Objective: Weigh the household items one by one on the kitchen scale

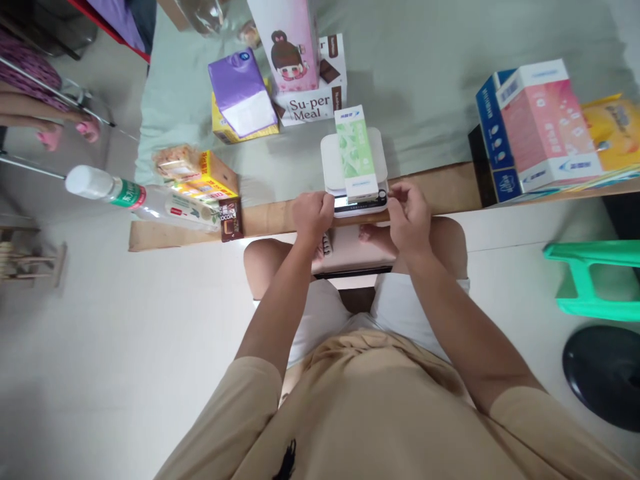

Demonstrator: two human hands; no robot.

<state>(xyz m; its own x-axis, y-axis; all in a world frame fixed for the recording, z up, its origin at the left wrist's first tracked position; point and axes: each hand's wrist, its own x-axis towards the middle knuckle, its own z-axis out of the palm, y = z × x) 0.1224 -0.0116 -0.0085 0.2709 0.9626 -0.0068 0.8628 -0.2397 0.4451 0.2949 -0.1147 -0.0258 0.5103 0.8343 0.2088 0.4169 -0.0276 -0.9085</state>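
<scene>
A white digital scale (331, 159) sits at the table's front edge, with a green-and-white box (356, 152) lying on its platform. The box overlaps part of the scale's display. My left hand (313, 215) is closed at the scale's front left corner, its fingers curled against the edge. At the front right corner my right hand (409, 212) grips the scale's edge between thumb and fingers. Behind the scale, a white "Su-per Meal" box (313, 107) bears a pink box (290, 53) with a cartoon girl.
Left are a purple-and-white pack (243, 90), a yellow box (220, 177), a brown cocoa packet (231, 220) and a clear bottle (150, 203) tilted over the edge. A pink box (547, 127) stands right. On the floor are a green stool (583, 277) and a black disc (603, 377).
</scene>
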